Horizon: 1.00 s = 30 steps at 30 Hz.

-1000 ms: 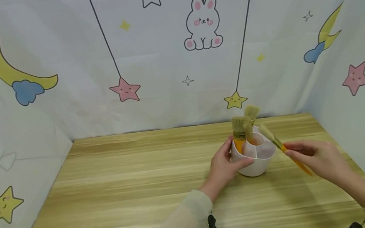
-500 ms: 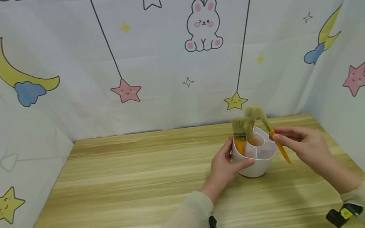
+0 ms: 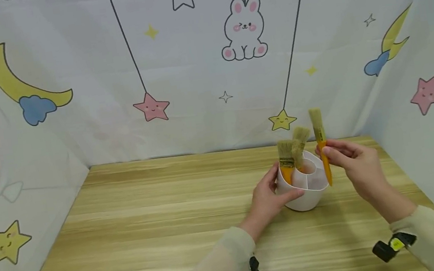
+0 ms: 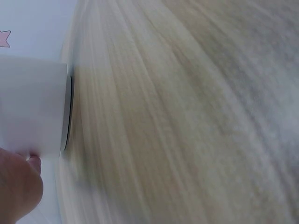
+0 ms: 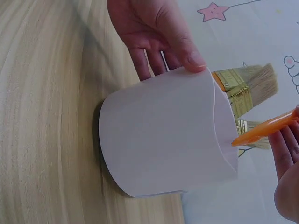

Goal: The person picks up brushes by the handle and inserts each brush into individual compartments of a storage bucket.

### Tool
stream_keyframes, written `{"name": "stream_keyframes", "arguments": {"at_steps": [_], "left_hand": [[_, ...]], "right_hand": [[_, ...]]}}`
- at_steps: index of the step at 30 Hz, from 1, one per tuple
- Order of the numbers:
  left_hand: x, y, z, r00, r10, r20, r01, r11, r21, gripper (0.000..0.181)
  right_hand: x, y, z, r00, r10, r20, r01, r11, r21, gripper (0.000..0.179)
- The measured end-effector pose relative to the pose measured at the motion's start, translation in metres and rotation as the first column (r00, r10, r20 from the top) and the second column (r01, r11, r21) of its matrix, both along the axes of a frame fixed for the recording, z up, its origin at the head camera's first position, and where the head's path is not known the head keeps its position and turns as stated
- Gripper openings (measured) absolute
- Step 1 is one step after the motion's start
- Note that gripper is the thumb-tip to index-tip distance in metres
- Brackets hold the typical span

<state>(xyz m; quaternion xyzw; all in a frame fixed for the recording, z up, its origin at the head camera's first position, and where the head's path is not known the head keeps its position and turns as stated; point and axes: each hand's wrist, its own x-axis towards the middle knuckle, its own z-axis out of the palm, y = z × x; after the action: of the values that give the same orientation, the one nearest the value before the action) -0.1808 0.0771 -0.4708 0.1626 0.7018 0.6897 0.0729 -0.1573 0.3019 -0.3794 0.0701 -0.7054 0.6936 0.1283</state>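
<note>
A white divided brush holder [image 3: 307, 200] stands on the wooden table, right of middle. My left hand [image 3: 266, 197] grips its left side, thumb across the front near the rim; the left wrist view shows part of the hand [image 4: 19, 185] against the holder's wall [image 4: 32, 102]. Several paintbrushes [image 3: 285, 152] lean bristles-up in the holder's left and back compartments. Between thumb and fingers my right hand [image 3: 358, 169] pinches another paintbrush [image 3: 319, 132], upright with bristles on top. In the right wrist view the tip of its orange handle [image 5: 264, 130] overlaps the holder's opening.
The wood-grain table [image 3: 151, 228] stretches left and in front of the holder. A white cloth backdrop [image 3: 190, 65] printed with stars, moons and a rabbit rises behind the table and along both sides. Black camera mounts [image 3: 395, 245] sit on the wrists.
My right hand has moved left and up toward the holder, turning its paintbrush from slanted to upright. The left hand has stayed on the holder.
</note>
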Motion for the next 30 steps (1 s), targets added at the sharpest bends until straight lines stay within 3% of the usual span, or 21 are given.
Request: {"name": "stream_keyframes", "arguments": {"at_steps": [4,10,17,30], "left_hand": [[0.001,0.001,0.001,1.000,0.003,-0.001,-0.003,1.000,-0.003,0.094],[0.001,0.001,0.002,1.000,0.007,0.005,-0.007,1.000,-0.006,0.095],[0.001,0.001,0.003,1.000,0.017,0.014,-0.017,1.000,-0.011,0.094],[0.001,0.001,0.004,1.000,0.019,0.022,-0.018,1.000,-0.013,0.095]], "right_hand": [[-0.004,-0.002,-0.003,0.999,-0.013,-0.032,0.012,1.000,-0.020,0.023],[-0.004,0.001,-0.008,0.999,-0.040,-0.014,0.040,0.999,0.002,0.024],[-0.007,0.000,-0.009,0.999,-0.038,-0.016,0.036,0.997,-0.067,0.020],[-0.004,0.000,-0.019,0.998,-0.059,-0.002,0.059,0.998,0.004,0.026]]}}
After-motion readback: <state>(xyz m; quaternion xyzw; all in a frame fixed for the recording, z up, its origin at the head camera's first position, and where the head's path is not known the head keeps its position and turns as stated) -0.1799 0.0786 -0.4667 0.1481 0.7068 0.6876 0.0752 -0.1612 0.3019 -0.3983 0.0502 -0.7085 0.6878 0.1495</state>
